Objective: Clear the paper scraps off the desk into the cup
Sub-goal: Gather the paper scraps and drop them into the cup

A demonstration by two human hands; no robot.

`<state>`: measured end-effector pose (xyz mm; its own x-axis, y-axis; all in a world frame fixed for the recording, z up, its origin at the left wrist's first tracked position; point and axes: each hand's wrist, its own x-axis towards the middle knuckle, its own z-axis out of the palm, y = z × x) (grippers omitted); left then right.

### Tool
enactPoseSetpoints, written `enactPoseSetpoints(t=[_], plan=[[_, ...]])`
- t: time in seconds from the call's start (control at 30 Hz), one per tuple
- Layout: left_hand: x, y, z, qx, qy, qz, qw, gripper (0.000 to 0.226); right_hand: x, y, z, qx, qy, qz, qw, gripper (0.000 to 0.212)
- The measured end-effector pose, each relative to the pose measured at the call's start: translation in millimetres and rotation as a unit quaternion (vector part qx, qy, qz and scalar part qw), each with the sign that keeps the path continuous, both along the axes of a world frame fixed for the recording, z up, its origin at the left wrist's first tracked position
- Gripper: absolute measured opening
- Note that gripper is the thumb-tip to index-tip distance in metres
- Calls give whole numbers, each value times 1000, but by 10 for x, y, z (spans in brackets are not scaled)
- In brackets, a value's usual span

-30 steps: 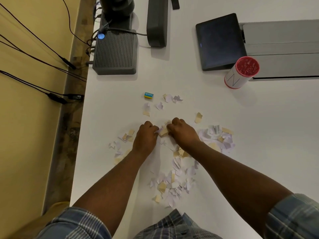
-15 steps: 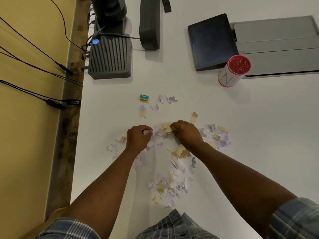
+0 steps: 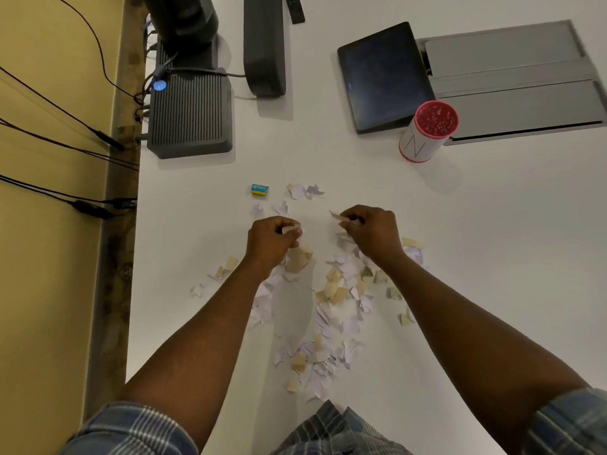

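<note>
Scraps & cup
White + tan paper scraps [image 3: 331, 300] strewn mid-tabletop; red-rimmed white cup [image 3: 427, 133] upright, far right, well apart

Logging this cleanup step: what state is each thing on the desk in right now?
left hand: closed on white scraps
right hand: closed on scraps
paper scraps: mostly scattered on desk
cup: upright, bits inside
tablet: screen dark
router: blue light on
eraser: lying flat, untouched
</note>
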<state>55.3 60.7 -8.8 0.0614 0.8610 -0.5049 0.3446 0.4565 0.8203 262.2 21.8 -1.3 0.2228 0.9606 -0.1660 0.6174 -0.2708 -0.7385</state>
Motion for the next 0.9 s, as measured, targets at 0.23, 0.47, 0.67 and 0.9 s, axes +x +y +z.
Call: enactPoseSetpoints(t=[0.23,0.47,0.67,0.9], plan=[[459,379,98,29,-32,-35,998,18,687,323,270,12,102,-174,979,13],[906,663,173,40,-50,-63,996,15,1532,950,633,81,38,-258,962,13],[1404,912,381,78,-70,-95,990,14,1722,1356,596,-7,-221,-77,972,27],[1843,1105,568,138,-28,-130,982,7,1725,1476,560,-73,-273,-46,958,34]])
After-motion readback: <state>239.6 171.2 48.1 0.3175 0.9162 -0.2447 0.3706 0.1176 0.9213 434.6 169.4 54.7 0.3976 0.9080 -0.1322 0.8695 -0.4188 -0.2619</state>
